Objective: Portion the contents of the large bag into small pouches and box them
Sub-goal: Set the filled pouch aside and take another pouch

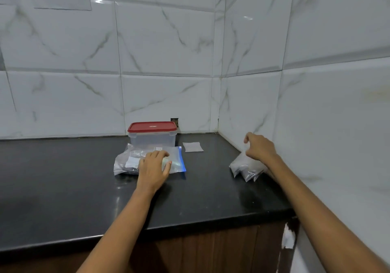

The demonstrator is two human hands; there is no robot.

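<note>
A large clear zip bag [130, 163] with a blue strip along its right edge lies flat on the black counter [63, 188]. My left hand [154, 167] rests on top of it with fingers spread. Behind the bag stands a clear plastic box [152, 137] with its red lid on. Near the right wall lies a small pile of filled pouches [245, 167]; my right hand [259, 147] hovers over it with curled fingers pinching the top of one. A single flat pouch [192, 146] lies right of the box.
White marble-look tiled walls close the counter at the back and on the right, forming a corner. The counter's front edge runs across the lower view, with wooden cabinet fronts [211, 249] below. Papers hang on the wall at top left.
</note>
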